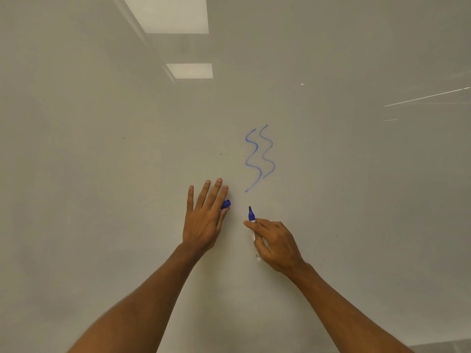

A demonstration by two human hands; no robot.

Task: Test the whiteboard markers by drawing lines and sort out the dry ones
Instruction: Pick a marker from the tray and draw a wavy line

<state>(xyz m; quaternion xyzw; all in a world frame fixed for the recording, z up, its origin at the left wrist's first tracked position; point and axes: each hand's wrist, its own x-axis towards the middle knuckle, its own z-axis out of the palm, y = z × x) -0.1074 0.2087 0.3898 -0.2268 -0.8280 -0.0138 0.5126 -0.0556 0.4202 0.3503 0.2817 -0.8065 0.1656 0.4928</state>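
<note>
Right hand [274,243] fingers pinch an uncapped blue marker [251,214] below two wavy lines [260,156]; left hand [206,215], fingers spread, holds its cap [226,204].

blue marker [251,214] uncapped, tip up | cap [226,204] apart | two wavy lines [260,157]

The whiteboard [331,225] is viewed close and head-on from a single head-worn camera, with both forearms reaching in from below.
</note>
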